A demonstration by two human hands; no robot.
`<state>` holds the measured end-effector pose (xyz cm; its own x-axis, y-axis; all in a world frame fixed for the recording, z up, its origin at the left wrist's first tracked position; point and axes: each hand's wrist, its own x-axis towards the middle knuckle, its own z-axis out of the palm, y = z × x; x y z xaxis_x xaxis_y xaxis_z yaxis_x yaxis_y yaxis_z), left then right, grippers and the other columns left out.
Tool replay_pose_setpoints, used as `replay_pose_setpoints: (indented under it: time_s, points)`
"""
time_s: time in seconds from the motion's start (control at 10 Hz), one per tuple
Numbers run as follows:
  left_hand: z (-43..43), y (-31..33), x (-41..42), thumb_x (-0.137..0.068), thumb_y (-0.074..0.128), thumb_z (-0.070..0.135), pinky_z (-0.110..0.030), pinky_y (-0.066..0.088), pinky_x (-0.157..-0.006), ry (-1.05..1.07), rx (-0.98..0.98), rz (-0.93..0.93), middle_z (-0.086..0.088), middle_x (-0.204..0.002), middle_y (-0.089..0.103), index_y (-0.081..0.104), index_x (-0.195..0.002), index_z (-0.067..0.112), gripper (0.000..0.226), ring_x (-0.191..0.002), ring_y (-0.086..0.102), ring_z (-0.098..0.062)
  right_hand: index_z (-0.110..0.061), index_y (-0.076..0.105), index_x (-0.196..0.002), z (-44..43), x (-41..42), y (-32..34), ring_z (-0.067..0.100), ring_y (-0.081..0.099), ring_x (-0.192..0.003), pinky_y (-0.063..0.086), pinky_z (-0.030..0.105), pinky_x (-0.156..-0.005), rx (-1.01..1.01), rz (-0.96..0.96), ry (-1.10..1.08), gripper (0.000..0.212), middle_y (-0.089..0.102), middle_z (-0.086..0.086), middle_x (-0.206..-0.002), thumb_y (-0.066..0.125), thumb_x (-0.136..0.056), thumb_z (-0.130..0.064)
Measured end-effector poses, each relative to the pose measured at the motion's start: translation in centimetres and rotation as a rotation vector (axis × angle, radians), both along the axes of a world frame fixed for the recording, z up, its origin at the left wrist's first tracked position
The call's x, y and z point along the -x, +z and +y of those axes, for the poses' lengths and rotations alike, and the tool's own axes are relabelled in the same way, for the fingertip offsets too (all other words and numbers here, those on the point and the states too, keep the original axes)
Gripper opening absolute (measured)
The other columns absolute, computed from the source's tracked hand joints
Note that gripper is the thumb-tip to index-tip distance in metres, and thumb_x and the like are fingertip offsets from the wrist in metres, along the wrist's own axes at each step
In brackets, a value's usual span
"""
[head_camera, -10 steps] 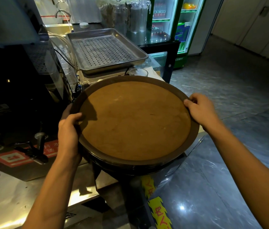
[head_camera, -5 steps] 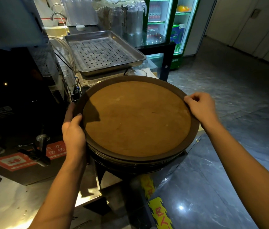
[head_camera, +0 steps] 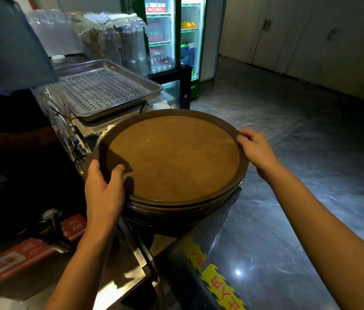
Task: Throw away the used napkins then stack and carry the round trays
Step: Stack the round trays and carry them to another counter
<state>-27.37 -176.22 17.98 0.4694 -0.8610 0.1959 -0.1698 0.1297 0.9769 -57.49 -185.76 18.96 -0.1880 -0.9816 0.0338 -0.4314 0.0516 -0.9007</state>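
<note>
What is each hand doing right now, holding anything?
Left hand: gripping the near-left rim of the stack of round trays.
Right hand: gripping the stack's right rim.

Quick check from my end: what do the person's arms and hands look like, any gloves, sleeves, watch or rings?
The left hand and the right hand are both bare: no gloves. Both forearms are uncovered as far as the frame shows, with no sleeve edge in view. No watch, bracelet or strap shows at either wrist, and no rings are visible on the fingers that can be seen.

Glossy dark marble floor [head_camera: 310, 135], lit drinks fridge [head_camera: 172, 36], pale walls [head_camera: 310, 36].
</note>
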Motion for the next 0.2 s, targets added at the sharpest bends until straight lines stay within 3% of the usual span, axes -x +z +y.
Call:
replay_pose_setpoints:
  time_s: [0.1, 0.2]
  points:
    - [1.0, 0.3, 0.1, -0.095, 0.053, 0.028, -0.017, 0.040, -0.096, -0.060, -0.006, -0.215, 0.007, -0.134, 0.048, 0.040, -0.142, 0.024, 0.049, -0.119, 0.048, -0.010, -0.010, 0.054, -0.135, 3.3, -0.5, 0.2, 0.020, 0.059, -0.106, 0.050, 0.037, -0.093, -0.018, 0.035, -0.039, 0.037, 0.063, 0.006, -0.118, 0.046, -0.101, -0.024]
    - [1.9, 0.8, 0.2, -0.097, 0.051, 0.028, -0.005, 0.027, -0.099, -0.118, 0.005, -0.332, 0.003, -0.147, 0.038, 0.034, -0.148, 0.018, 0.055, -0.129, 0.037, -0.007, -0.011, 0.048, -0.140, 5.9, -0.9, 0.6, 0.022, 0.056, -0.117, 0.046, 0.043, -0.102, 0.000, 0.036, -0.069, 0.043, 0.059, 0.008, -0.129, 0.049, -0.100, -0.027]
